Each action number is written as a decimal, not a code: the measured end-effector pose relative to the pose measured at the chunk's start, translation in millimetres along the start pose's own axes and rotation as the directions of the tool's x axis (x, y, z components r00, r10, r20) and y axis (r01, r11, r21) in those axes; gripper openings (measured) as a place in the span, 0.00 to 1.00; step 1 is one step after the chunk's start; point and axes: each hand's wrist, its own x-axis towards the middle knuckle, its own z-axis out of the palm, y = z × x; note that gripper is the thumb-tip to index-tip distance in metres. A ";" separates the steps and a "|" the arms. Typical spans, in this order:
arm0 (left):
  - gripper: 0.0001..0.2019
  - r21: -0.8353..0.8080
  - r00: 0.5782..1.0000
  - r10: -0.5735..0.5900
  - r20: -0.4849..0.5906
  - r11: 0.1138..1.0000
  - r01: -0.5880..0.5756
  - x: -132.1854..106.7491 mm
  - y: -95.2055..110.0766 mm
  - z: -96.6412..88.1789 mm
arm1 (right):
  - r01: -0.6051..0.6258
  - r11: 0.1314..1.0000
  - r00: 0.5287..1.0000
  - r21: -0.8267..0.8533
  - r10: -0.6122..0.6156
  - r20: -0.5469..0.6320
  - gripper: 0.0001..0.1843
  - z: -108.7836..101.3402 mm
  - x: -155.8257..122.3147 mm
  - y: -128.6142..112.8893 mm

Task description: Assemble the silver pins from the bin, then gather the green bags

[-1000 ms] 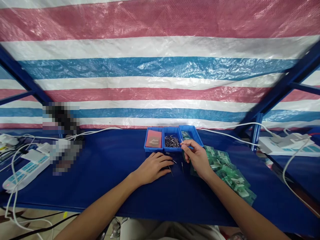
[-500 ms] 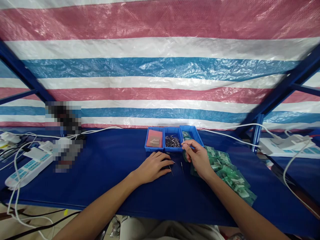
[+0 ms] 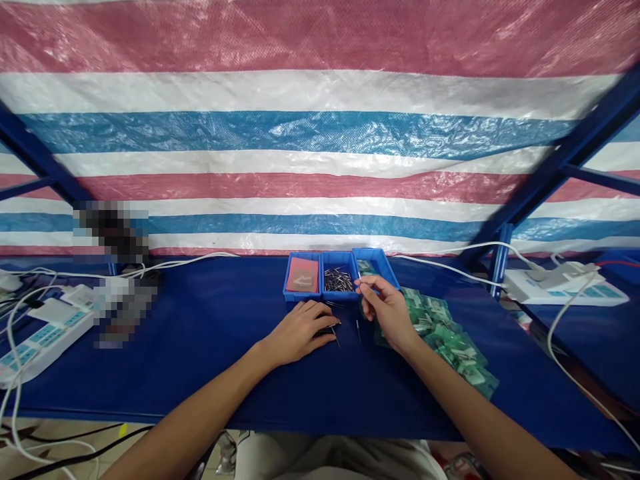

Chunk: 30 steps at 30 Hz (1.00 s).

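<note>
My left hand rests on the blue tabletop, palm down, with thumb and fingers apart. Thin dark metal pins lie at its fingertips; whether the fingers touch them I cannot tell. My right hand is closed in a pinch, raised in front of the right-hand bin. Between its thumb and forefinger is a slim metal pin, pointing up. One more loose pin lies on the table between the hands. Behind them, the middle blue bin holds a heap of similar pins.
The left blue bin holds a pink sheet and a small clear packet. Green-tinted plastic packets are piled right of my right hand, and more sit in the right bin. Power strips with white cables lie on both sides.
The view has swung slightly to the right, so everything sits further left. Both hands keep nearly the same places by the bins, and my right hand still pinches the pin.
</note>
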 end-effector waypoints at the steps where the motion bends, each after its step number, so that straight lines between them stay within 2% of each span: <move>1: 0.16 -0.002 1.000 -0.002 0.000 1.000 0.002 0.1 0.1 -0.1 | 0.018 1.000 1.000 -0.023 -0.018 -0.007 0.21 -0.4 0.1 1.3; 7: 0.17 0.008 1.000 -0.004 0.010 1.000 0.004 0.5 0.7 -0.8 | 0.109 0.979 0.993 -0.175 -0.115 -0.022 0.18 -3.5 -0.9 9.4; 15: 0.20 0.073 0.998 -0.042 0.057 0.997 0.037 1.9 2.7 0.5 | 0.120 0.967 0.992 -0.225 -0.128 -0.019 0.16 -3.1 -2.2 8.9; 21: 0.19 0.102 0.999 -0.028 0.041 0.994 0.024 2.4 3.8 1.8 | 0.115 0.983 0.993 -0.143 -0.111 0.036 0.18 -0.9 -3.1 6.8; 26: 0.19 0.087 0.999 -0.026 0.032 0.996 0.023 2.9 4.8 -0.3 | 0.021 1.000 0.997 -0.013 -0.020 0.077 0.19 0.2 -2.7 1.3; 30: 0.18 0.078 1.000 -0.019 0.024 0.997 0.017 3.0 4.8 -1.8 | -0.026 0.998 0.998 0.066 0.022 0.058 0.19 0.3 -1.9 -1.5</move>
